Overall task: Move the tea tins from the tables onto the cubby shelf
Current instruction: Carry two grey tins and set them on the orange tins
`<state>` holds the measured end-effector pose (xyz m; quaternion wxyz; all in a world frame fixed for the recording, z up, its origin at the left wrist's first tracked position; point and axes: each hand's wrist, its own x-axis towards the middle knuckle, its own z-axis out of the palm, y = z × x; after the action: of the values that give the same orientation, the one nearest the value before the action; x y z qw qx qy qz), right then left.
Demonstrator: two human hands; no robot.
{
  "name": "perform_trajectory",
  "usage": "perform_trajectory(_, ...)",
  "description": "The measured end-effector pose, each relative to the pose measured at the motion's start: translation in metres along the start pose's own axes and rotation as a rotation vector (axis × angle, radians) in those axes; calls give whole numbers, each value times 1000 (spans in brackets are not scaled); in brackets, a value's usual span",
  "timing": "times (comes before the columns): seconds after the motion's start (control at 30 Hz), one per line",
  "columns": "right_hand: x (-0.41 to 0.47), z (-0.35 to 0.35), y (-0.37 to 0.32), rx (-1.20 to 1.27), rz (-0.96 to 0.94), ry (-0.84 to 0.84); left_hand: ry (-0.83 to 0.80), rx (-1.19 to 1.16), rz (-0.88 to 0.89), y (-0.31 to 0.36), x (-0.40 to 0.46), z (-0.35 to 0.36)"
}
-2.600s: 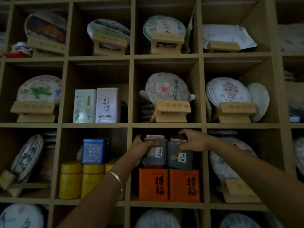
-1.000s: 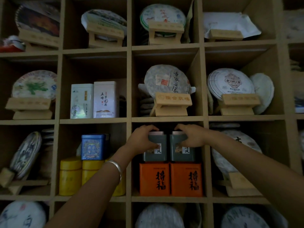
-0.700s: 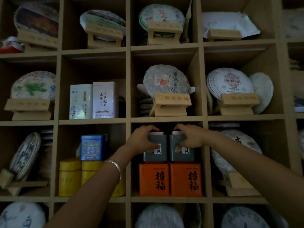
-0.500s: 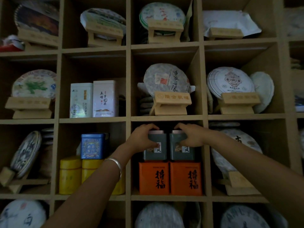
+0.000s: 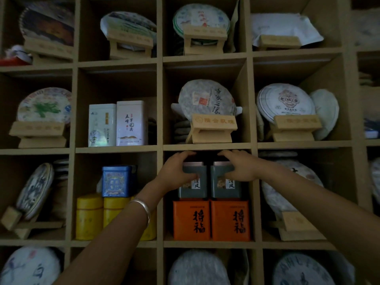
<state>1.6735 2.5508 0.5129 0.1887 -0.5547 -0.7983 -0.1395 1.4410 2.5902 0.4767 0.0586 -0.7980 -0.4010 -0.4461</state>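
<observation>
Both hands are up inside the same cubby of the shelf (image 5: 207, 146). The left hand (image 5: 176, 171) is wrapped over the top corner of the left grey tin (image 5: 194, 187), fingers curled across its lid and thumb on the front face. The right hand (image 5: 239, 168) grips the right grey tin (image 5: 225, 187) the same way from the other side. The two tins stand upright, side by side and touching, each sitting on an orange box (image 5: 191, 220) below; the second orange box (image 5: 230, 220) is right beside the first. A silver bracelet (image 5: 144, 208) circles the left wrist. Next cubby over, a blue tin (image 5: 117, 181) tops the yellow canisters (image 5: 89, 215).
</observation>
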Motion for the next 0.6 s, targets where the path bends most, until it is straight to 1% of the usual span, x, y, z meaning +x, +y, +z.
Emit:
perform_trajectory(0.13,-8,-1,-2,2,-23,19,25,-22,23,8,-9,-7)
perform_trajectory(0.33,-25,-5,-6,18,-33,46,43,62,26,22,-21,-19)
perform_trajectory(0.43,-37,-12,-4,9,-57,47,55,58,20,30,-26,-24)
perform_trajectory(0.53,-56,-20,-2,-26,-60,69,68,75,79,50,-29,-22)
perform_trajectory(0.6,-76,-26,-1,-46,-21,70,45,70,127,70,-32,-16)
